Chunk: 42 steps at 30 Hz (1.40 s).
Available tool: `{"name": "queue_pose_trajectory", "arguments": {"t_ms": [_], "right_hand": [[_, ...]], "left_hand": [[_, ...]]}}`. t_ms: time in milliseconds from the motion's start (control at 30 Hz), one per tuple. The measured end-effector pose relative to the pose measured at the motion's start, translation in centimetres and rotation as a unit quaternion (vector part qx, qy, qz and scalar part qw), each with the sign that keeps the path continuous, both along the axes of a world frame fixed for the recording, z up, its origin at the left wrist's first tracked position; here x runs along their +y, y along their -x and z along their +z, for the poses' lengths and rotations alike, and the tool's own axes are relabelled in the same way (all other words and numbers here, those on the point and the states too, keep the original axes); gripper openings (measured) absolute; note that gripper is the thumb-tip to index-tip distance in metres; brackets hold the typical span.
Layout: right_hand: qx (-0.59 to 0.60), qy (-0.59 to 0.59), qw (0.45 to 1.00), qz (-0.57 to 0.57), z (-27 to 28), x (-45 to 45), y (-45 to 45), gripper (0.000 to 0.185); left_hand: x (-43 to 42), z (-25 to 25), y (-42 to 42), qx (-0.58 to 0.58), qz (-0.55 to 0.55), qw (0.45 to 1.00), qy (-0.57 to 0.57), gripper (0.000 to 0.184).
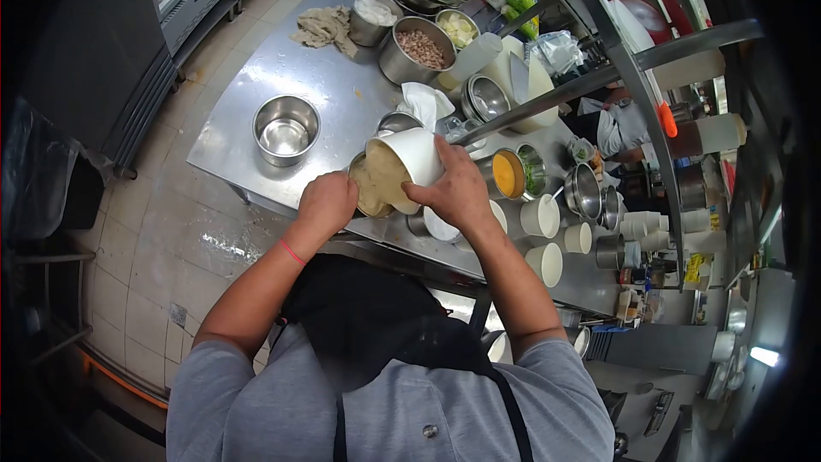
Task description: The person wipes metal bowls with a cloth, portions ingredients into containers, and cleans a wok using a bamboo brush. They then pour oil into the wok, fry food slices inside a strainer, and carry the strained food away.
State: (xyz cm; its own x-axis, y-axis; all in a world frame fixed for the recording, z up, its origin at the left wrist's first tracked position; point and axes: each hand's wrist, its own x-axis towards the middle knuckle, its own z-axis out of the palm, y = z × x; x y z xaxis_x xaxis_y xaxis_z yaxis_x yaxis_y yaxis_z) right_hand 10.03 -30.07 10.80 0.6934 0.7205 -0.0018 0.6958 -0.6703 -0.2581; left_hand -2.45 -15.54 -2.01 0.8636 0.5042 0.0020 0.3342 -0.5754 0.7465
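Note:
My right hand (pixel 456 191) grips a white tub (pixel 413 154), tipped on its side toward the left. Thick tan paste (pixel 379 178) fills the tub's mouth and runs down into a metal pot (pixel 353 164) at the table's front edge. My left hand (pixel 328 205) is closed at the left rim of that pot, its fingertips partly hidden. Farther left on the steel table stands a bare metal pot (pixel 286 130). Behind the tub are a white cloth or paper (pixel 425 104) and another small metal container (pixel 398 122).
Along the back of the steel table (pixel 244 103) stand a pot of chopped pink meat (pixel 421 48), a pot of white stuff (pixel 374 13) and a crumpled cloth (pixel 325 27). Several white cups (pixel 540 216) and an orange-filled container (pixel 506 174) stand to the right. A metal shelf frame (pixel 616 51) rises there.

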Motion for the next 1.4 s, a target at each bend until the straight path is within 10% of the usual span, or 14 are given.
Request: {"name": "queue_pose_trajectory", "arguments": {"t_ms": [1400], "right_hand": [[-0.072,-0.033,0.994,0.07,-0.5,0.1,3.5,0.097]], "left_hand": [[1.4,-3.2,1.5,-0.033,-0.001,0.993,0.117,0.036]]}}
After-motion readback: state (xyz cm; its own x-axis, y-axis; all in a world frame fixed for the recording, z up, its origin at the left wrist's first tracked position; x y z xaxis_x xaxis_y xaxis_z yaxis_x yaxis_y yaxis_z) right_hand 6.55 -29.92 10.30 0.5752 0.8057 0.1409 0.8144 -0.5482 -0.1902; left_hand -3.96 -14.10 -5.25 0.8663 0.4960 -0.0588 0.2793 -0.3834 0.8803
